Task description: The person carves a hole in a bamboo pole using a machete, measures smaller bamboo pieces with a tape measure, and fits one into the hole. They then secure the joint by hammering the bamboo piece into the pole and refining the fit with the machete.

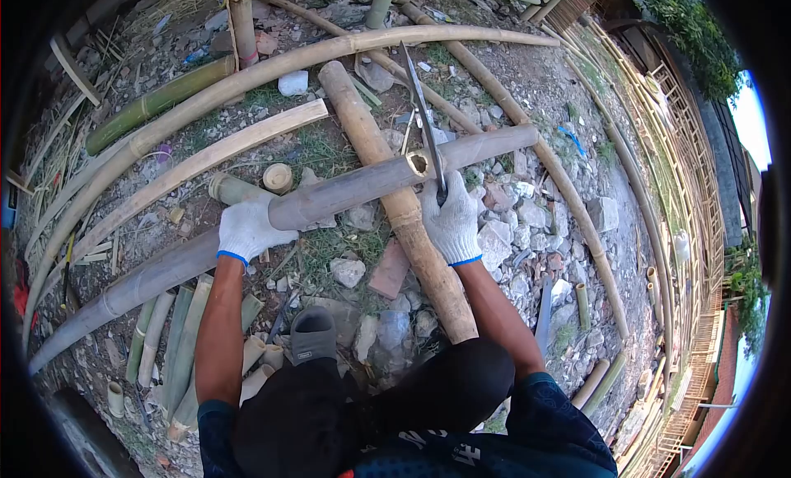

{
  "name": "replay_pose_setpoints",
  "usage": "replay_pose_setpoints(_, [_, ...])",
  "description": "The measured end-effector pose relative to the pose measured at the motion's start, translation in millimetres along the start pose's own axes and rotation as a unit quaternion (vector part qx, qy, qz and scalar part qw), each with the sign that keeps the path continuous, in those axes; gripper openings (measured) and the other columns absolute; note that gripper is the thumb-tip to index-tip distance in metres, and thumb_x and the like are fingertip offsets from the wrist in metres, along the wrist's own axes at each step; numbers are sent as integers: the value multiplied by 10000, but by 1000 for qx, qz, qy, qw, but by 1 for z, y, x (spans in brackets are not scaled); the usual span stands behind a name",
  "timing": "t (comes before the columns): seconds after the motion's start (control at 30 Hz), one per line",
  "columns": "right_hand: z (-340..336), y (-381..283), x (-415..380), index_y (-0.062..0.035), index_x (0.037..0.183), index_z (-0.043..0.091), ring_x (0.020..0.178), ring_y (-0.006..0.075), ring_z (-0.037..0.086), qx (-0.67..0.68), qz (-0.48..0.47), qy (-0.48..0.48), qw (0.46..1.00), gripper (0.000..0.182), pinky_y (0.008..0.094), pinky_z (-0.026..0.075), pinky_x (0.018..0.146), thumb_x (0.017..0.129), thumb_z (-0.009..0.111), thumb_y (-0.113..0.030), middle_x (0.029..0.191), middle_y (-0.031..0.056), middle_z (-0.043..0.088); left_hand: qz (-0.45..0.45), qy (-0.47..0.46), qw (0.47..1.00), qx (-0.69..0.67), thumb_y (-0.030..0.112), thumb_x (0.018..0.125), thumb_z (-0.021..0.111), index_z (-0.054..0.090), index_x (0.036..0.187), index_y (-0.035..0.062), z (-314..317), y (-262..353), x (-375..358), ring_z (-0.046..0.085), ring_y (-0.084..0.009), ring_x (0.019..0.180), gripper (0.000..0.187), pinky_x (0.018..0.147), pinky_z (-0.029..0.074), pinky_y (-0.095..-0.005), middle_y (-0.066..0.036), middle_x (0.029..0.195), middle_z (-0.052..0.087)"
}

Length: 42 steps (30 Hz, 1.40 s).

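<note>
A long grey bamboo pole runs at a slant across the middle, resting over a thicker brown bamboo pole. My left hand, in a white glove with a blue cuff, is wrapped round the grey pole. The pole's hollow cut end faces right, and another grey length lies just beyond it. My right hand, gloved the same way, grips the dark handle of a hand saw. The saw's long tapered blade points away from me, right beside the cut end.
Rubble and broken stones cover the ground. Short bamboo pieces lie at lower left, near a grey sandal. A curved bamboo pole arches across the back. Another flat blade lies at right. Bamboo stacks line the far right.
</note>
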State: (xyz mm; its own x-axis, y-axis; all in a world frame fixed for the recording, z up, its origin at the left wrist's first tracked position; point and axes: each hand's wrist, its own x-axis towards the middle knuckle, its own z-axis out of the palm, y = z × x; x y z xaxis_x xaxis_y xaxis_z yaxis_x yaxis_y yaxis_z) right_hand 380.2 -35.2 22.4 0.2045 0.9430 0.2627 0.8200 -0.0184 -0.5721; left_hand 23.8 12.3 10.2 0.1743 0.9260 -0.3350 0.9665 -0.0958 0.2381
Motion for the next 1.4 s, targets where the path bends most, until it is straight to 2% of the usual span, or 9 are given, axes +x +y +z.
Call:
replay_pose_setpoints(0.1, [39, 72, 4, 11, 1024, 580, 766, 519, 706, -122, 25, -108, 986, 259, 601, 563, 720, 972, 611, -241, 806, 304, 698, 14, 27, 1000, -7, 674, 629, 833, 772, 1216, 219, -3, 2, -4, 763, -337, 972, 745, 877, 602, -455, -142, 1052, 794])
replay_pose_setpoints(0.3, [-11, -24, 1, -7, 1040, 595, 756, 500, 710, -15, 5, -40, 999, 245, 588, 569, 718, 981, 589, -245, 843, 289, 713, -10, -21, 1000, -17, 654, 648, 827, 752, 1211, 175, -11, 8, -6, 759, -347, 977, 743, 886, 593, -464, -162, 1046, 784])
replay_pose_setpoints(0.43, [26, 61, -2, -25, 988, 588, 793, 491, 708, -98, 35, -105, 989, 245, 580, 550, 752, 972, 631, -266, 800, 280, 688, 6, 15, 1000, -3, 648, 644, 830, 737, 1211, 160, -1, 5, -1, 758, -333, 1009, 754, 893, 593, -465, -153, 1087, 782])
replay_pose_setpoints(0.6, [-26, -37, 15, -23, 1007, 594, 795, 479, 718, -43, 0, -37, 998, 255, 586, 545, 740, 969, 643, -270, 765, 261, 687, -5, -27, 999, -17, 655, 639, 840, 732, 1212, 152, -12, 9, -4, 750, -343, 1032, 770, 912, 587, -462, -169, 1108, 774])
replay_pose_setpoints(0.73, [19, 52, -3, -7, 1023, 608, 800, 499, 710, -117, 54, -111, 985, 240, 605, 536, 753, 971, 621, -241, 795, 291, 694, 15, 9, 1000, -4, 644, 644, 845, 741, 1183, 146, 5, 4, -6, 757, -341, 999, 742, 895, 591, -468, -172, 1060, 780])
replay_pose_setpoints(0.97, [-33, -42, 12, 11, 966, 632, 784, 492, 683, 41, 11, -12, 999, 245, 538, 518, 717, 991, 620, -232, 801, 287, 669, 19, 25, 999, -14, 654, 643, 842, 749, 1152, 135, 2, 2, -3, 763, -350, 946, 733, 861, 597, -466, -171, 993, 784])
replay_pose_setpoints(1.07, [22, 64, -2, 18, 961, 638, 835, 488, 692, -141, 71, -145, 977, 296, 533, 527, 758, 965, 636, -278, 836, 289, 674, 23, 28, 999, -13, 651, 643, 842, 750, 1147, 134, 6, 4, -6, 762, -350, 944, 728, 851, 599, -459, -172, 994, 784])
replay_pose_setpoints(1.3, [-26, -34, 5, 18, 922, 628, 823, 477, 687, 57, 43, -11, 997, 276, 516, 524, 742, 995, 635, -248, 800, 282, 663, 9, 11, 1000, -8, 655, 651, 835, 743, 1150, 135, -2, 5, -5, 757, -352, 978, 727, 870, 597, -461, -168, 1031, 784])
replay_pose_setpoints(1.4, [29, 87, -11, 46, 988, 684, 853, 453, 721, -164, 61, -172, 969, 391, 525, 535, 801, 948, 620, -338, 852, 308, 706, 15, 8, 1000, -5, 655, 654, 834, 740, 1159, 134, 0, 9, -7, 755, -357, 987, 732, 878, 593, -468, -168, 1036, 784])
